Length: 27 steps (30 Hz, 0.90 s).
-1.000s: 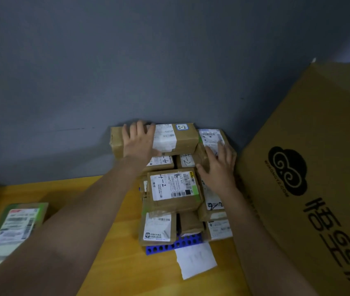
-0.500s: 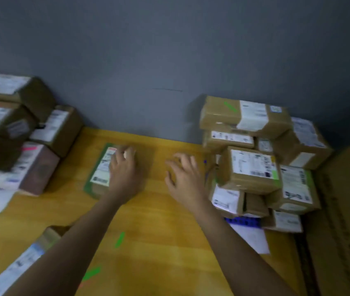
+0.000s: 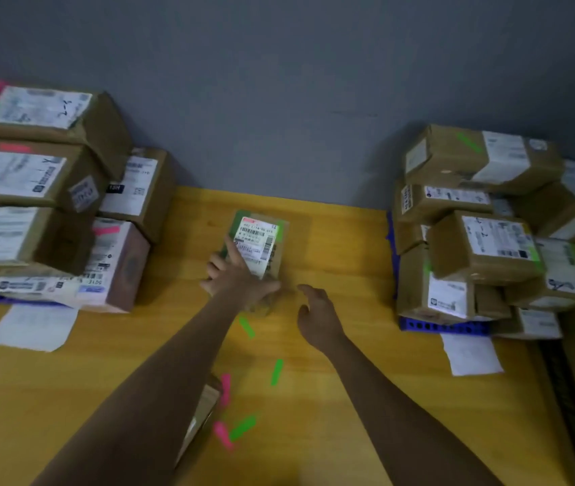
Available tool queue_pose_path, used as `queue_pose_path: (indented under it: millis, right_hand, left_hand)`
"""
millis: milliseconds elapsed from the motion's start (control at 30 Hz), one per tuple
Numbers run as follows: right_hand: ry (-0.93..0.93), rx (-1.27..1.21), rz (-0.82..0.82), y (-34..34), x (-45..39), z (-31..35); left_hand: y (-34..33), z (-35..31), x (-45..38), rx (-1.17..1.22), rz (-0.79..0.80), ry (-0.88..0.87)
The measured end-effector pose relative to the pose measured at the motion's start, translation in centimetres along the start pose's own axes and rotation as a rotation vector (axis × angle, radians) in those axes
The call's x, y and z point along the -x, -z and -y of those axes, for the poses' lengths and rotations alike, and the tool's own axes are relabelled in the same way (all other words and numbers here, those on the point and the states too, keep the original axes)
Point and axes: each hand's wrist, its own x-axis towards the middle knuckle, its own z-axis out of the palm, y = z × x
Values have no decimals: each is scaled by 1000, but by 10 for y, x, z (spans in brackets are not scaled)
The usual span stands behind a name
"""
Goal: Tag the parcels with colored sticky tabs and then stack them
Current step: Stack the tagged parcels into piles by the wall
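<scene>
Head view, parcel stacks (image 3: 51, 191) flanking green parcel (image 3: 256, 245), loose tabs (image 3: 276, 372) near arms

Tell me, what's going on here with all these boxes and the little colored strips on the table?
A person is sorting parcels on a yellow table. Their left hand grips the near end of a small parcel in the middle; it carries a green tab. The right hand hovers open beside it. Pink-tagged parcels are piled at left, green-tagged parcels at right. Loose green and pink tabs lie on the table nearer the person.
</scene>
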Motion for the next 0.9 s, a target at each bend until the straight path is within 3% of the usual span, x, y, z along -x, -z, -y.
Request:
queue_pose_path:
  millis: [100,267,533,700,900]
  right_hand:
    - [199,128,15,-14,38,2]
    - [514,350,385,-56,84,29]
    - [606,546,376,-89,87,82]
    - [809,796,411,-104,71,93]
    - [783,598,357,-77,76,67]
  left_hand:
    - [24,33,16,12,-64,-101]
    - [58,103,63,-121,-305,-258]
    - [71,172,100,-167,-340,-244]
    - [79,181,103,-125,-354,-224]
    - [76,174,103,-131,-387,-224]
